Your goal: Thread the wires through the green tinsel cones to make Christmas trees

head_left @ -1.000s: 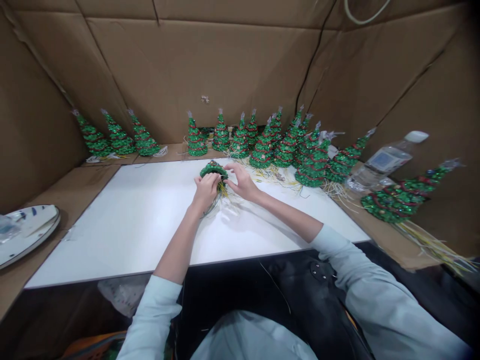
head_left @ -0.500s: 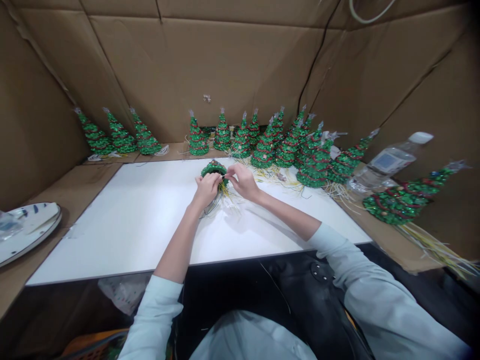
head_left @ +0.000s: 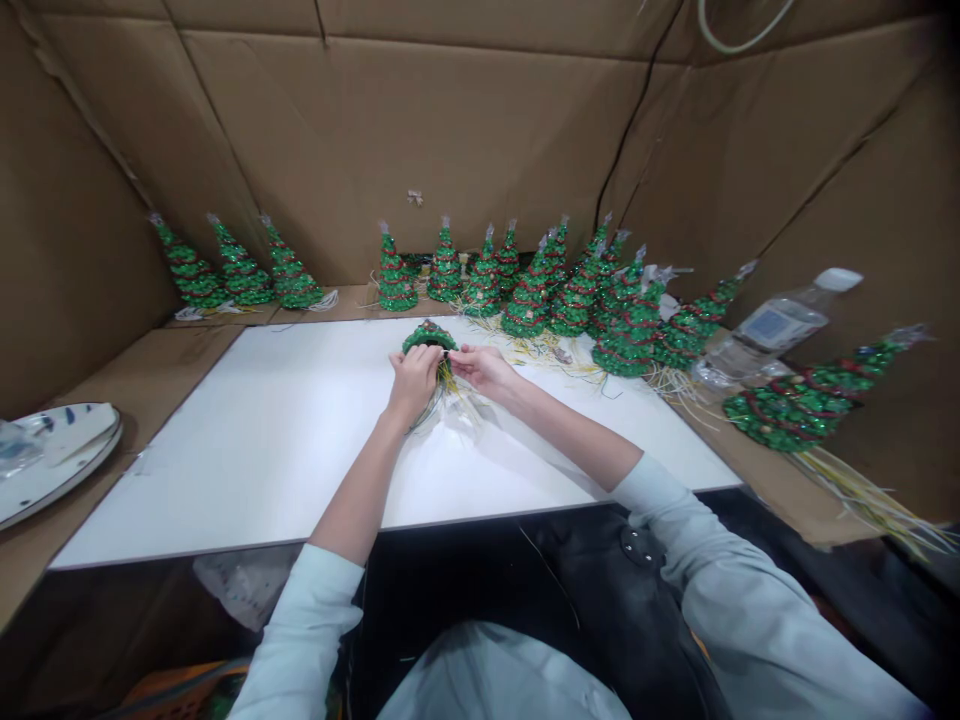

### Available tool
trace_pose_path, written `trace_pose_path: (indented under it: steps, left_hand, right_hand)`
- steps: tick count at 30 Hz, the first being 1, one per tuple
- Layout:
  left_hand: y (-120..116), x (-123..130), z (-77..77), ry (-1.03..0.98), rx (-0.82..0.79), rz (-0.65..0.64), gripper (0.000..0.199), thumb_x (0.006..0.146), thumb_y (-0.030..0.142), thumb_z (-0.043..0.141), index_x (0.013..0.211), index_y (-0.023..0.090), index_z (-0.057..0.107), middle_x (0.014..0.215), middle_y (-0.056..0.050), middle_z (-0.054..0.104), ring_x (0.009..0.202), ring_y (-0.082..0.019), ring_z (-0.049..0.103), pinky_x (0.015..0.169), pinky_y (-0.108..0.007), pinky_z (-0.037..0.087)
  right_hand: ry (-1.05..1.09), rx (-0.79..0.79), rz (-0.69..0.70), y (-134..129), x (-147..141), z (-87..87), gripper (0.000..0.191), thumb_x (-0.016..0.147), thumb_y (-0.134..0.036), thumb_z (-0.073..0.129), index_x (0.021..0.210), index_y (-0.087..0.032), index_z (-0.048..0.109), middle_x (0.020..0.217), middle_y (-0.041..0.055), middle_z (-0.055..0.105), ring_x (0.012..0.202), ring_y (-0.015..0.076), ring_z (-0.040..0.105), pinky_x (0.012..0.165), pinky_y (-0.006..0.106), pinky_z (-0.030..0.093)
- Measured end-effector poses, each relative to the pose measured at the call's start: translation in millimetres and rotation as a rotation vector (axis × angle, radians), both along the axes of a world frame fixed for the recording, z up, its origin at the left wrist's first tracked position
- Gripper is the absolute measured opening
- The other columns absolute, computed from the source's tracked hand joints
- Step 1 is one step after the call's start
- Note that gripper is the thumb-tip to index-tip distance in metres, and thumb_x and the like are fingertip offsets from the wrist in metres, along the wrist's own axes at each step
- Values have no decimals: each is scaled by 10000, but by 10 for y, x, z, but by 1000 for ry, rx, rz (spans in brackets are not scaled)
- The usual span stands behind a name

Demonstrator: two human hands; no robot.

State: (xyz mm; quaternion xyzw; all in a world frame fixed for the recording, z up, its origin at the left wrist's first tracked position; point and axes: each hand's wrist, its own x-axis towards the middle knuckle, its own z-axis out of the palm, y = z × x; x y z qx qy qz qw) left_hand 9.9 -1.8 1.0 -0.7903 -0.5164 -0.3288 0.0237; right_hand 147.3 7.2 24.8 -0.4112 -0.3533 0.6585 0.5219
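Observation:
A small green tinsel Christmas tree point(head_left: 427, 334) lies on the white board point(head_left: 300, 430) with its hollow base facing me. Thin yellow, white and dark wires point(head_left: 448, 382) trail out of that base. My left hand point(head_left: 417, 378) is closed at the base's lower edge, its fingers pinching thin wire there. Just to the right, my right hand point(head_left: 480, 366) pinches a thin dark strand between thumb and fingertips. The fingertips of both hands are close together, and the exact ends of the strand are too small to make out.
Several finished-looking trees point(head_left: 525, 300) stand along the back and right, loose wires around their bases. Three more trees point(head_left: 240, 268) stand at back left. A plastic bottle point(head_left: 780, 325) leans at right. At left lies a white plate point(head_left: 67, 460). Cardboard walls point(head_left: 450, 120) enclose the board.
My right hand has turned and lowered slightly, its fingers now flatter beside the tree's base. My left hand and the tree stay almost where they were.

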Motion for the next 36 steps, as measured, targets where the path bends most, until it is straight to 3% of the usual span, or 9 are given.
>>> trace_pose_path:
  steps: [3,6,8,14,18,20,23,29,36]
  left_hand:
    - [20,-3,-2,-30,-30,-18,321,922,300,235,906,213,544,879,-53,607,881,-192,498,772,-349,213]
    - [44,-10,0,-69,-75,-31,309,920,298,242,876,215,536,883,-47,615,881,-188,503,772,-344,224]
    - [52,-19,8,-94,-97,-37,305,920,304,242,867,214,529,879,-44,617,892,-189,505,776,-343,229]
    - [25,-53,56,-161,-165,-102,331,925,354,221,836,209,505,863,-21,609,885,-173,508,797,-343,231]
    - [11,-61,79,-176,-206,-154,327,926,353,218,835,208,497,872,-12,601,893,-164,500,800,-341,229]
    - [10,-53,82,-157,-211,-161,326,926,349,220,830,205,496,866,-15,599,889,-166,495,795,-341,231]
    - [6,-27,73,-127,-187,-138,319,926,324,228,820,196,501,863,-24,604,877,-167,493,785,-339,232]
    - [-11,31,27,-181,-104,-89,279,918,285,283,878,195,545,891,-32,624,893,-171,510,770,-326,227]
    - [12,61,-29,-273,-64,-73,282,912,278,312,951,204,582,957,-40,637,919,-171,529,781,-315,235]
  right_hand:
    - [-245,357,-77,9,53,-46,290,623,-134,673,809,-195,460,659,-38,599,662,112,595,728,273,481]
    - [-599,809,-114,25,126,-79,285,692,-247,641,928,-201,489,881,28,631,842,152,597,797,311,459]
    - [-786,992,-127,39,155,-97,211,764,-278,574,952,-202,516,954,59,627,921,175,578,841,334,438]
    - [-973,1144,-190,98,162,-147,159,863,-284,447,940,-208,565,868,61,652,868,186,587,834,328,430]
    - [-1022,1220,-112,85,175,-146,180,873,-257,409,936,-207,570,882,69,642,879,183,580,840,323,428]
    - [-973,1172,-114,47,165,-134,158,863,-247,415,925,-203,554,879,67,636,876,177,583,832,321,436]
    - [-776,963,-160,-6,120,-113,118,823,-241,472,929,-200,502,844,42,635,837,157,608,797,305,458]
    - [-247,551,-42,3,59,-59,320,609,-269,697,796,-201,447,627,-49,604,659,118,614,693,267,487]
    - [21,227,-16,-37,26,-8,335,541,-105,747,726,-172,475,628,-35,638,597,76,598,680,216,498]
